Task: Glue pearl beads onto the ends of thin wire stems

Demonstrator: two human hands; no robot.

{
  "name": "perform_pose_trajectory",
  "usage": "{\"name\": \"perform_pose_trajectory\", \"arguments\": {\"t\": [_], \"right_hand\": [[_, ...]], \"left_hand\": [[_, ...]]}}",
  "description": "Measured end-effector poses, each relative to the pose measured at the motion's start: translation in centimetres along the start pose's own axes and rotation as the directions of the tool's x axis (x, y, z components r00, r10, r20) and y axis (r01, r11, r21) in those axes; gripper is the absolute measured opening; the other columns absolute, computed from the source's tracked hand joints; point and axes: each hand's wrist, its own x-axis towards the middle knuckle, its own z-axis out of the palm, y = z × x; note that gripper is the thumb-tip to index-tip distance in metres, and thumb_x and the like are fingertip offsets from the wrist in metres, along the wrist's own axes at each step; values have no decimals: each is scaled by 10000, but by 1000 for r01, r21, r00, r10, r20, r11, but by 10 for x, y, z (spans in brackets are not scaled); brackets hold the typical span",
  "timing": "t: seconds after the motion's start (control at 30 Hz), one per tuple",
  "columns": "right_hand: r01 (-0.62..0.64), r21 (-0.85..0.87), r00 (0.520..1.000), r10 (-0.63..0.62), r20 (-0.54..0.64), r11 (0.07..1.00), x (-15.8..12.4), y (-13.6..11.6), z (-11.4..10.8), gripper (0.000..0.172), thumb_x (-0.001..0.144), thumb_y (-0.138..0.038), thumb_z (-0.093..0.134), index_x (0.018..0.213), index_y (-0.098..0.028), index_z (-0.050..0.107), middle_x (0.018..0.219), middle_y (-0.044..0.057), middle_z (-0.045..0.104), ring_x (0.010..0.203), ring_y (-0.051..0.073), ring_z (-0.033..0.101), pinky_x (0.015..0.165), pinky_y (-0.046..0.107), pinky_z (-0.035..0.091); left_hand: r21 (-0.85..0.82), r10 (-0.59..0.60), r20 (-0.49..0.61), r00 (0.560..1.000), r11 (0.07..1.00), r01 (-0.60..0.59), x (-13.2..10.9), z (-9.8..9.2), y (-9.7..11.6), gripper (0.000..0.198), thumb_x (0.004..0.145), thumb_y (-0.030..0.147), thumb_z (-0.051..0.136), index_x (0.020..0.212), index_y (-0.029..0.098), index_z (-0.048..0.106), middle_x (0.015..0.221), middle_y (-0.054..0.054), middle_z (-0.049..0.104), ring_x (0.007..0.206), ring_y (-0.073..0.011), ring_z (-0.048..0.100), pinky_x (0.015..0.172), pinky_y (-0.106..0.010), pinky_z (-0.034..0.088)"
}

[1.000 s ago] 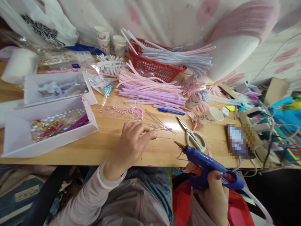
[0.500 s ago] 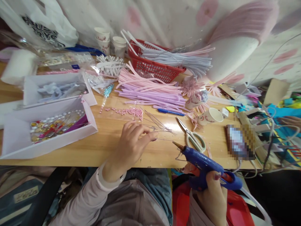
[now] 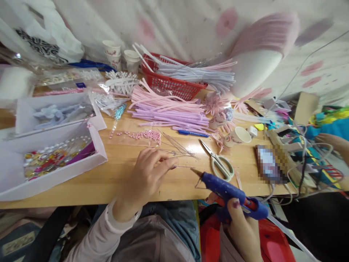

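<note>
Left hand (image 3: 147, 175) seemingly pinches wire (image 3: 185, 167), right hand (image 3: 242, 231) holding glue gun (image 3: 222, 187).

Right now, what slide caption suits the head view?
Left hand pinching a thin wire, right hand holding a blue glue gun, nozzle near the wire's end.

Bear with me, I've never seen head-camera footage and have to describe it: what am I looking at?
There is no machine, just a person working barehanded. Every picture comes from one camera worn on that person's head, looking forward and down. The left hand pinches a thin dark wire; the right hand grips a blue plastic glue gun, its nozzle close to the wire's end. On the pale wooden table are cream-handled metal scissors, small round pink beads, fuzzy lilac stems and a red plastic basket.
</note>
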Motion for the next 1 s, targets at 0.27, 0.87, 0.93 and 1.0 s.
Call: {"name": "perform_pose_trajectory", "arguments": {"t": [0.27, 0.87, 0.93, 1.0], "right_hand": [[-1, 110, 961, 31, -274, 994, 33, -2, -37, 356, 802, -509, 720, 722, -165, 669, 687, 52, 692, 520, 129, 518, 465, 244, 401], [-78, -485, 939, -100, -330, 871, 199, 30, -67, 328, 956, -322, 628, 1249, -178, 603, 1262, 91, 627, 1057, 242, 652, 880, 451, 562], [-86, -517, 923, -127, -363, 851, 184, 29, -69, 282, 913, -329, 667, 1120, -138, 676, 1129, 113, 689, 983, 259, 665, 857, 437, 543], [-107, -532, 890, -159, -428, 840, 156, 27, -69, 260, 845, -345, 703, 936, -103, 723, 947, 141, 722, 906, 304, 656, 827, 442, 497]], "left_hand": [[-108, -67, 17, 998, 992, 68, -5, -3, -2, 313, 953, 56, 489, 1187, 225, 611, 982, -52, 624, 918, -188, 582, 817, -337, 459], [-126, -45, -4, 999, 991, 44, -7, 1, -14, 246, 952, 167, 533, 1131, 275, 662, 983, -28, 694, 908, -176, 681, 795, -258, 541], [-159, -104, 3, 995, 982, 103, -6, 1, -13, 213, 957, 204, 534, 1093, 274, 681, 971, -20, 712, 887, -173, 697, 802, -255, 554], [-207, -201, 9, 980, 958, 198, -5, 1, -9, 195, 964, 245, 531, 1057, 270, 700, 947, -19, 728, 846, -174, 706, 793, -264, 570]]}}
